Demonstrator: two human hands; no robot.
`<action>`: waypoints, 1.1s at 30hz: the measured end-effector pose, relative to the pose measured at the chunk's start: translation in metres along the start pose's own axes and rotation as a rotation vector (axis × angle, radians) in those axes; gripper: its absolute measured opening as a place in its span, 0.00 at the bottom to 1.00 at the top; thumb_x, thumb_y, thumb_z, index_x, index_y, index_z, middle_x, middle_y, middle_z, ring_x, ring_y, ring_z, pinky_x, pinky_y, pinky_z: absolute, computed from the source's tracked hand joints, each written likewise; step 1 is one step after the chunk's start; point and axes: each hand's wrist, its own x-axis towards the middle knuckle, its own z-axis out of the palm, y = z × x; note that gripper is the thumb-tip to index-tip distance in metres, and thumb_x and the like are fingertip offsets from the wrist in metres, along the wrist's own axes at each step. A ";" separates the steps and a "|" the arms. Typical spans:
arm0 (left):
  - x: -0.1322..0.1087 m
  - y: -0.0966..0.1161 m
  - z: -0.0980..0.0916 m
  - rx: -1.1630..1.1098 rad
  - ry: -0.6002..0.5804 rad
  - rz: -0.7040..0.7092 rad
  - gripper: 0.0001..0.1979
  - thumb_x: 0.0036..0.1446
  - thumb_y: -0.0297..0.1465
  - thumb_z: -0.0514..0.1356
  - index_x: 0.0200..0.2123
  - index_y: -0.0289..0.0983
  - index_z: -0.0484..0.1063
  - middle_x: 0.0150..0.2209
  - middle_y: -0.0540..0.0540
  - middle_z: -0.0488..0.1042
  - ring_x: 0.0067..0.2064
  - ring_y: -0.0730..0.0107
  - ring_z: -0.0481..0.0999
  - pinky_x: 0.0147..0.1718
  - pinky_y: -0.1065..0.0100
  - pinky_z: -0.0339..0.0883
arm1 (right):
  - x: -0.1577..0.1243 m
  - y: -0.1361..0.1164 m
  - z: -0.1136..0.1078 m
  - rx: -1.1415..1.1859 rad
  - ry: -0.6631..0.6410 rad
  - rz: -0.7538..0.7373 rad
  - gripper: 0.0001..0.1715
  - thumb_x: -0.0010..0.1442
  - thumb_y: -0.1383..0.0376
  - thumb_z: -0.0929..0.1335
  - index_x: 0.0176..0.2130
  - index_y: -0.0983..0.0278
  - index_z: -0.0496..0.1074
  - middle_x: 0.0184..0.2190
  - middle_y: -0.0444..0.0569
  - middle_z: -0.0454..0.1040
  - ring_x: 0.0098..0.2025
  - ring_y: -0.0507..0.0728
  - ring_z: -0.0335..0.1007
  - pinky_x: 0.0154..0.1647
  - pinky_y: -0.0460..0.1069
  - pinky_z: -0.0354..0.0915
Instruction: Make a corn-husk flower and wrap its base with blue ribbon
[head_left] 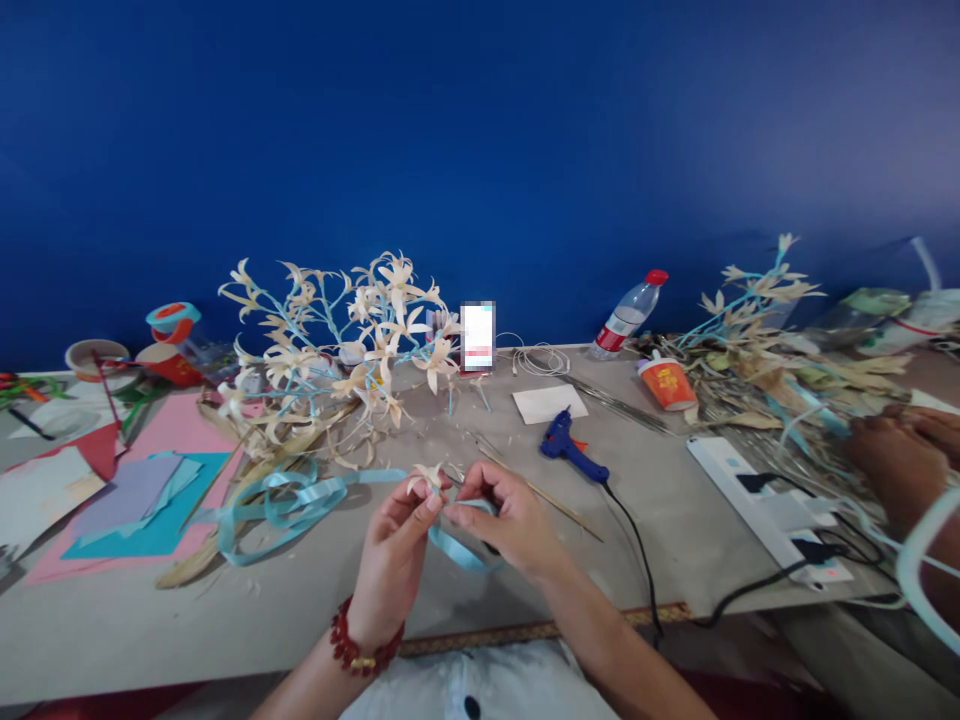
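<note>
Low over the front middle of the table, my left hand pinches a small cream artificial flower by its base. Close beside it, my right hand is closed on a light blue ribbon, which hangs in a loop below the fingers. More of this blue ribbon lies in loose curls on the table to the left. Beyond my hands stand branching stems of cream flowers, their stalks blue. A blue glue gun rests on its side to the right, and a thin stick lies just past my right hand.
Coloured paper sheets and dried husks cover the left side. A white power strip, an orange cup and a bottle stand right. Another person's hands work at far right. A phone stands at the back.
</note>
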 end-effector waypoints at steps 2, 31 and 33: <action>0.000 0.000 -0.002 -0.011 -0.015 -0.029 0.03 0.55 0.28 0.66 0.29 0.37 0.76 0.37 0.47 0.72 0.43 0.69 0.70 0.44 0.73 0.63 | 0.001 0.000 -0.003 0.025 -0.022 0.027 0.19 0.47 0.57 0.76 0.25 0.62 0.65 0.22 0.39 0.64 0.26 0.50 0.56 0.27 0.45 0.54; 0.003 -0.003 -0.005 0.035 0.028 -0.053 0.05 0.50 0.29 0.70 0.29 0.37 0.77 0.34 0.49 0.74 0.39 0.70 0.72 0.42 0.72 0.65 | -0.004 0.009 -0.003 -0.097 -0.008 -0.135 0.13 0.55 0.58 0.71 0.25 0.63 0.71 0.22 0.42 0.68 0.26 0.51 0.59 0.27 0.45 0.56; 0.002 -0.002 -0.007 0.075 0.030 -0.042 0.05 0.50 0.29 0.70 0.28 0.37 0.76 0.35 0.48 0.74 0.40 0.69 0.73 0.42 0.72 0.65 | -0.005 0.009 -0.002 -0.142 0.002 -0.129 0.13 0.55 0.58 0.71 0.25 0.63 0.71 0.22 0.42 0.67 0.25 0.50 0.57 0.27 0.45 0.56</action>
